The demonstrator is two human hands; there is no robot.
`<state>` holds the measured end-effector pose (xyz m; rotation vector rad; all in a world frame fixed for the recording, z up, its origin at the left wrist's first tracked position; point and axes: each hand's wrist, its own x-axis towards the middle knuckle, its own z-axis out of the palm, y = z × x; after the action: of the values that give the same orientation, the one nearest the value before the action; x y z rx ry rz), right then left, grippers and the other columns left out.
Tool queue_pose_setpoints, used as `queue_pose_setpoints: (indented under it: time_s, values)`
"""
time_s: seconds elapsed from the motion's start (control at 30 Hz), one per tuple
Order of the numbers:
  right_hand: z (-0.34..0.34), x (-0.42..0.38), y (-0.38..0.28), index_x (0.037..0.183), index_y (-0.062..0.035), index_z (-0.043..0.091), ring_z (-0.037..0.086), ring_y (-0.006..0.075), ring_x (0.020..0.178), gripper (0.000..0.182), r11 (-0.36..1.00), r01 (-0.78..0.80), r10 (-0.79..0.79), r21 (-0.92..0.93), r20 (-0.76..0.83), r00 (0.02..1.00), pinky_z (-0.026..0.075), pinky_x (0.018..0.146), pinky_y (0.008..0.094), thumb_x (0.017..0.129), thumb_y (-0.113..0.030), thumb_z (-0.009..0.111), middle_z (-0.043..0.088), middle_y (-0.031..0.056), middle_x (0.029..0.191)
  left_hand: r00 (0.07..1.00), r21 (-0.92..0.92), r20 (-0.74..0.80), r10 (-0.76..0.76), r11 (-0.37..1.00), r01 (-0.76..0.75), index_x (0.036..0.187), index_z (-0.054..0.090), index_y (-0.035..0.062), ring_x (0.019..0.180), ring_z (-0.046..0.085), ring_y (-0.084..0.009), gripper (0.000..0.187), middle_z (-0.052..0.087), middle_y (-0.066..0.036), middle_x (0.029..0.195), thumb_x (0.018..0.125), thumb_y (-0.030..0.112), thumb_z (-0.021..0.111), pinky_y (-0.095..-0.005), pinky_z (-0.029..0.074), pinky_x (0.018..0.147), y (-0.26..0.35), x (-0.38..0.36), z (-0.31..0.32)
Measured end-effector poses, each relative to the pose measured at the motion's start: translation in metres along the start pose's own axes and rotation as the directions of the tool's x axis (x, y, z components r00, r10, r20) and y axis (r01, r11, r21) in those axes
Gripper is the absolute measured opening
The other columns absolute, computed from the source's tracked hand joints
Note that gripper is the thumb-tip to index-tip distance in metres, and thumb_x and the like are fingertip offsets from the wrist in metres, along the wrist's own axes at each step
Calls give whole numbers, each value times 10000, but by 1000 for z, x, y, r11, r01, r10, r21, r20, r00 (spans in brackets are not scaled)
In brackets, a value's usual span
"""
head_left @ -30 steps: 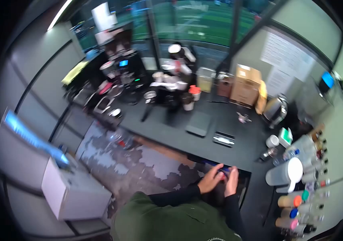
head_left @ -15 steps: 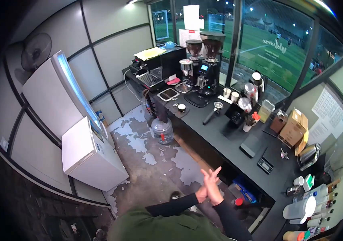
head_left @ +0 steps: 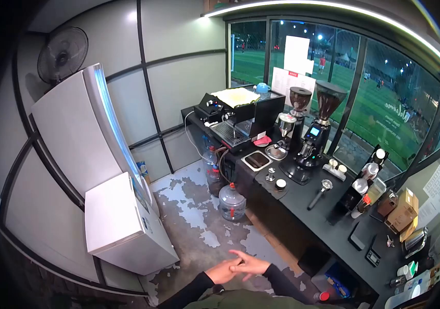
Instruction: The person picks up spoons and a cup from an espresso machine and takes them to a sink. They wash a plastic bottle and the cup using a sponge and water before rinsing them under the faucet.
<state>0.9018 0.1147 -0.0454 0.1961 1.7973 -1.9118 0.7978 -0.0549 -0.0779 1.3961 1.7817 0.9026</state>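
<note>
Low in the middle of the frame, above the patchy floor (head_left: 186,201), the left hand (head_left: 252,264) meets the right hand (head_left: 223,272), the left with its fingers spread and the right partly overlapped (how far its fingers are opened, I cannot tell), with no object seen between them. Higher up, just left of the desk (head_left: 294,206), a large clear bottle (head_left: 232,204) with a red cap stands on the floor. Right of centre, a portafilter (head_left: 320,194) lies on the desk between the black grinder (head_left: 308,149) and a small scale (head_left: 373,257) at lower right.
</note>
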Motion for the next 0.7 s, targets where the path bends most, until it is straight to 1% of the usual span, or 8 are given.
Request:
queue_pose_setpoints:
  time_s: [0.03,0.1,0.13,0.2,0.27,0.33,0.5,0.7]
  values:
    - [-11,22,1,1557,-143,183,555,226,1194,889,997,65,-66,-42,-18,998,591,831,367,904,-457,699,479,136,1372,1000,-6,14,-9,1000,9,1331,451,66,992,677,-319,397,651,-189,1137,996,256,548,-411,531,842,2,-5,-16]
    - [-40,54,-10,1540,-127,253,565,219,1183,835,978,86,-103,-190,-82,991,559,886,346,907,-429,706,507,141,1354,966,-35,-248,74,996,-85,1299,544,30,980,689,-244,368,680,-150,1105,990,224,586,-368,535,833,12,-10,-54]
    - [-52,61,-22,1522,-119,299,581,210,1153,794,940,162,-200,-301,-99,975,544,898,340,909,-414,707,508,141,1364,931,-117,-365,4,992,-50,1127,626,15,953,685,-293,241,691,-169,1039,986,203,572,-391,523,814,17,-11,-64]
    - [-77,77,-45,1452,-86,428,618,206,1146,732,845,319,-406,-428,-127,905,503,934,337,889,-456,714,616,162,1284,936,-180,-348,-48,984,-16,1038,631,10,842,679,-236,224,685,-142,913,997,221,566,-358,518,741,17,-17,-90]
    - [-99,80,-90,1377,-70,518,625,152,1083,559,869,283,-399,-407,-237,886,498,923,314,935,-372,680,659,102,1187,937,-244,-335,-96,970,12,950,636,5,730,673,-180,253,680,-115,788,1008,239,560,-325,513,668,0,-10,-109]
    - [-134,96,-113,1329,-54,561,624,132,1035,463,848,346,-482,-401,-314,818,501,895,297,946,-284,679,669,70,1135,843,-592,-435,-317,806,-2,763,568,37,536,531,-86,419,533,-32,571,1054,323,477,-257,440,536,-33,-9,-109]
    - [-227,130,-195,1259,-35,610,627,105,929,355,759,431,-641,-488,-442,628,512,815,285,940,-176,676,684,54,1047,834,-680,-464,-299,723,-119,718,509,63,479,395,-69,563,413,15,538,1074,460,330,-232,373,494,-87,13,-162]
    - [-374,185,-322,1065,-5,679,676,166,830,198,487,300,-857,-820,-383,344,534,737,311,909,-129,674,703,97,949,627,-542,-728,-277,793,-279,783,534,35,513,435,-84,624,436,0,566,1046,557,316,-231,372,516,-112,94,-260]
